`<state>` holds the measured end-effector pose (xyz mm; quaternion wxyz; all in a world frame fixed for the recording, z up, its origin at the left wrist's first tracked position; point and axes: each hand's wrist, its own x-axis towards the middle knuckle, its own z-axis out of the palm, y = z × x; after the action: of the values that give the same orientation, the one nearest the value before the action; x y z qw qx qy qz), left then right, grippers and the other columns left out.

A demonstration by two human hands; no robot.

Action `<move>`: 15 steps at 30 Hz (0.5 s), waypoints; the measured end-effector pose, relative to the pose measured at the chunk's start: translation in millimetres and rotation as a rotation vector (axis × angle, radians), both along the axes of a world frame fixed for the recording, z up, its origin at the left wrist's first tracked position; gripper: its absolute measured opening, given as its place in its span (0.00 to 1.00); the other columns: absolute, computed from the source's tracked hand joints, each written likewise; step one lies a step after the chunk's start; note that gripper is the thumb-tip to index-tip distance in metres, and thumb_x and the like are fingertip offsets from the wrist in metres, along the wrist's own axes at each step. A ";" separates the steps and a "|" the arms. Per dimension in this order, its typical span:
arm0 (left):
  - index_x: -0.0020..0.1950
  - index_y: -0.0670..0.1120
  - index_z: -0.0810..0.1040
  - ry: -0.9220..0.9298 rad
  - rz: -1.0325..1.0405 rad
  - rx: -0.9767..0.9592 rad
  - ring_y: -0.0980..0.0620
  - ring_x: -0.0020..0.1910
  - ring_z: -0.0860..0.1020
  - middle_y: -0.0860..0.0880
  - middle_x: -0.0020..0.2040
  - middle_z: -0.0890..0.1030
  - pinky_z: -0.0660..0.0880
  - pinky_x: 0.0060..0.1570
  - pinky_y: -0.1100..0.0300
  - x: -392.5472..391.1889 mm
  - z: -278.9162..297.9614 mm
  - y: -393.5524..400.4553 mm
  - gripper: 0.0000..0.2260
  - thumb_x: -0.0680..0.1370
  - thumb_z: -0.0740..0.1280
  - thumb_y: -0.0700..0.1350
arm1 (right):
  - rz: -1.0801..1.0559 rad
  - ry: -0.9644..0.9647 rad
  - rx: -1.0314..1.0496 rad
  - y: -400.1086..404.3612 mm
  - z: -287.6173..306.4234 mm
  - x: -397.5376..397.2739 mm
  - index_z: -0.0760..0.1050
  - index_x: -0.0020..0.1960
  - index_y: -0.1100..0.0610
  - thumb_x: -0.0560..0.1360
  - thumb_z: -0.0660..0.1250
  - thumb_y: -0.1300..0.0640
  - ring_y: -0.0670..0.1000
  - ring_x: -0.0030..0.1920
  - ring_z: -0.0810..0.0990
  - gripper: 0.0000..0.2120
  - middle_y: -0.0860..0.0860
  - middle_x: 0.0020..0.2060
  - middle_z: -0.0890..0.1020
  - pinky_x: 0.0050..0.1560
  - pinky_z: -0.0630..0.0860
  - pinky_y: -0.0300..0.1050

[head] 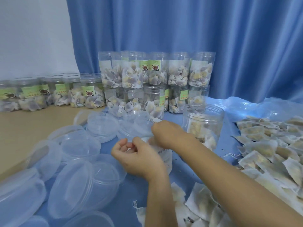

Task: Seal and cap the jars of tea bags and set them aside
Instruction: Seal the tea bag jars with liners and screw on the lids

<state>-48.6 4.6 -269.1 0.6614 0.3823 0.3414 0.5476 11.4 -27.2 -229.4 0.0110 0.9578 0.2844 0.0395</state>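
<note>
Jar, uncapped and part-filled with tea bags, stands on the blue-covered worktop just right of the hands. Left hand: fingers curled, pinching something thin and white; what it is cannot be told. Right hand: bent over a white item, grip hidden. Clear lids lie at left; stacked filled jars stand behind; loose tea bags are heaped at right.
</note>
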 end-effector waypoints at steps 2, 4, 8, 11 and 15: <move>0.48 0.48 0.68 0.002 -0.014 -0.045 0.71 0.30 0.72 0.57 0.35 0.72 0.66 0.31 0.76 0.4 -1.4 2.7 0.09 0.72 0.63 0.37 | -0.033 -0.048 -0.047 -1.1 -5.5 -1.9 0.70 0.47 0.59 0.78 0.60 0.61 0.57 0.44 0.72 0.02 0.53 0.41 0.71 0.41 0.65 0.46; 0.48 0.49 0.69 0.005 -0.028 -0.057 0.70 0.30 0.72 0.58 0.36 0.71 0.67 0.31 0.76 1.1 -1.5 1.5 0.09 0.73 0.63 0.37 | -0.048 -0.123 -0.057 -3.0 -14.6 -1.9 0.72 0.55 0.62 0.76 0.58 0.67 0.58 0.51 0.76 0.09 0.57 0.49 0.75 0.42 0.66 0.46; 0.48 0.48 0.68 0.029 -0.039 -0.034 0.71 0.30 0.71 0.56 0.37 0.71 0.65 0.31 0.77 3.0 -0.7 0.2 0.08 0.73 0.63 0.37 | -0.048 -0.212 0.021 -11.9 -25.7 4.1 0.74 0.57 0.58 0.75 0.59 0.67 0.58 0.54 0.77 0.13 0.56 0.54 0.77 0.42 0.67 0.46; 0.47 0.49 0.68 0.054 -0.053 -0.055 0.64 0.31 0.71 0.57 0.37 0.71 0.65 0.30 0.75 3.8 -3.0 2.0 0.08 0.73 0.64 0.38 | -0.066 -0.103 0.138 -11.6 -31.0 10.2 0.72 0.52 0.58 0.77 0.57 0.62 0.59 0.52 0.77 0.07 0.57 0.53 0.78 0.42 0.66 0.45; 0.48 0.49 0.68 0.072 -0.063 -0.068 0.62 0.33 0.70 0.58 0.36 0.71 0.65 0.33 0.68 3.8 -4.0 2.0 0.07 0.74 0.63 0.39 | -0.107 -0.083 0.075 -8.7 -41.1 14.6 0.71 0.59 0.61 0.77 0.57 0.63 0.59 0.56 0.77 0.11 0.58 0.56 0.77 0.44 0.67 0.46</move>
<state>-44.7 6.7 -273.0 0.6781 0.3899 0.3712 0.5003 26.0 -35.9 -270.5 -0.0108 0.9689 0.2304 0.0891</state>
